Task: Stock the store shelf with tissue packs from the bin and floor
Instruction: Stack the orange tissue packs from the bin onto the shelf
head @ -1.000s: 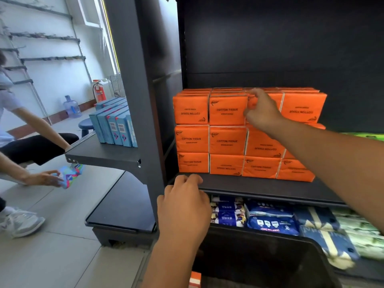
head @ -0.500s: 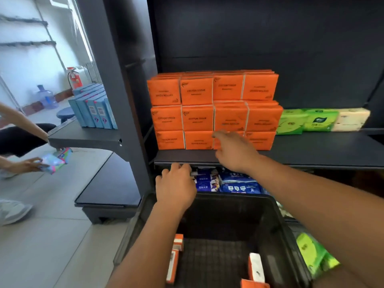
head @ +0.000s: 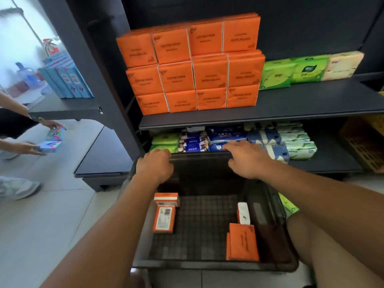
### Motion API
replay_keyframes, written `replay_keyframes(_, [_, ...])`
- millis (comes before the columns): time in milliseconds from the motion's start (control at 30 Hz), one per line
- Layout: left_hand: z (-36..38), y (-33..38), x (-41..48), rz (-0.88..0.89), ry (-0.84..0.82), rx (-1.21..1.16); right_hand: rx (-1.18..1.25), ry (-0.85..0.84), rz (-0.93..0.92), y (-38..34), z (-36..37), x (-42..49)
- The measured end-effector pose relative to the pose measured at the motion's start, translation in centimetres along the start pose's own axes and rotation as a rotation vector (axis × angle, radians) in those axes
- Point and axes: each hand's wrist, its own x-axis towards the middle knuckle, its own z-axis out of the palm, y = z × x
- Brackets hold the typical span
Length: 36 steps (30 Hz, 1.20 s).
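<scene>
Your dark shelf [head: 311, 100] carries the stack of orange tissue packs [head: 193, 67], three rows high at its left end, with green packs [head: 291, 72] just beside them. Below you, the black bin [head: 207, 263] holds loose orange packs [head: 165, 219]: two along its left wall and two towards its near right corner. Your left hand [head: 154, 165] curls over the bin's far rim near the left corner, gripping it. Your right hand [head: 247, 157] stretches over the same rim, fingers straight, holding nothing.
</scene>
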Motion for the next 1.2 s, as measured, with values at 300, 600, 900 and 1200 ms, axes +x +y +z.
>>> replay_keyframes(300, [5.2, -2.5, 1.8, -0.079, -0.199, -0.026, 0.119, -0.211, -0.022, -1.7, 3.5, 0.3])
replay_keyframes(600, [14.1, -4.3, 4.1, -0.152, -0.297, 0.197, 0.244, -0.322, 0.067, -1.2, 6.0, 1.5])
replay_keyframes(900, [23.3, -3.7, 8.8, -0.133, -0.471, 0.038, 0.243, -0.388, 0.105, 0.1, 7.7, 3.4])
replay_keyframes(1200, [29.6, -5.2, 11.1, -0.227, -0.422, -0.220, 0.233, -0.408, 0.093, 0.5, 8.1, 5.3])
